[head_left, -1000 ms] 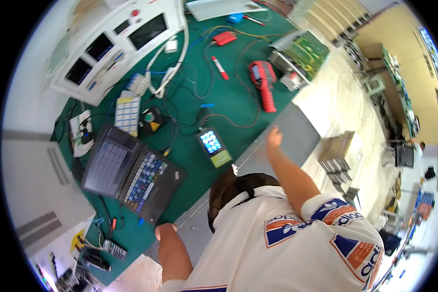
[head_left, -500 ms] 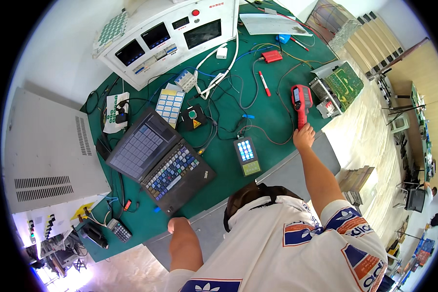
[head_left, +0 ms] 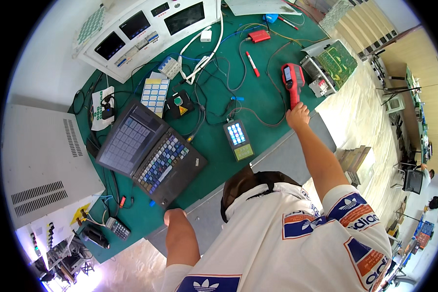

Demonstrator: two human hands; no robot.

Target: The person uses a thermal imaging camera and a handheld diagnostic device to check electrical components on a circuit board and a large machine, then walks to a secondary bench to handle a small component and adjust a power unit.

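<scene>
My right hand [head_left: 298, 117] is wrapped round the handle of a red and black handheld thermal imager [head_left: 292, 80] with a small screen. The imager is over the right part of the green table, just left of a metal-framed module with a green circuit board [head_left: 337, 62]. At the table's front edge, my left hand [head_left: 175, 214] is beside the near corner of an open black laptop [head_left: 175, 168]; its fingers are hidden. Between my arms lies a handheld tester [head_left: 238, 140] with a lit screen and a cable at its top.
A white instrument cabinet [head_left: 148, 29] stands at the back, and a large grey case [head_left: 48, 155] at the left. Loose cables cross the table around a green button box [head_left: 179, 103], a red box [head_left: 259, 36] and a marker [head_left: 252, 64]. A calculator [head_left: 118, 228] lies at the left front.
The whole view has shifted, so the table things appear higher and further left. My right hand still grips the thermal imager, and my left hand stays by the laptop's corner.
</scene>
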